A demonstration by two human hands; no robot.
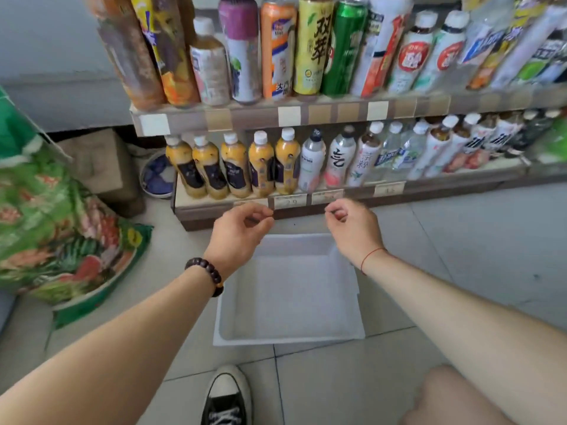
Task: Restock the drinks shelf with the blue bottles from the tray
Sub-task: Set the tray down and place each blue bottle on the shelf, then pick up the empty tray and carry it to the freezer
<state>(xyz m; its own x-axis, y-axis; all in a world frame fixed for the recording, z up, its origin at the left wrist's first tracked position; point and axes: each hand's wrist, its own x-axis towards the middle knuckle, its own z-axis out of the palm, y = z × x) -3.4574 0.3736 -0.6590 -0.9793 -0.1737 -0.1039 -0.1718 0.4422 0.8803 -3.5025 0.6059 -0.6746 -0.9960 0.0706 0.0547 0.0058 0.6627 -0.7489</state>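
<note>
Hands reach forward side by side at the middle of the frame, both bare forearms stretched out from the lower corners. The left hand [237,230] is seen from the back, wrist bent slightly, fingers curled loosely inward with thumb and forefinger tips close together; its grip holds nothing. A dark wooden bead bracelet [206,274] circles that wrist. The right hand [352,228] mirrors it, fingers hooked in a loose curl, its grip likewise empty, with a thin red string [371,256] round the wrist. Both hands hover just in front of the lower wooden shelf [214,207], above the far edge of the white plastic tray [291,335], which sits on the grey tiled floor [460,240] and shows only its bare bottom. On the lower shelf, left of centre, five orange-filled bottles with dark blue labels and white caps [234,167] stand in a row, upright and touching one another. To their right stand pale and clear bottles [340,157], and the upper shelf [288,115] carries taller mixed drinks. A green printed sack [46,216] fills the left of the frame, and a black canvas shoe [227,397] shows at the bottom.
</note>
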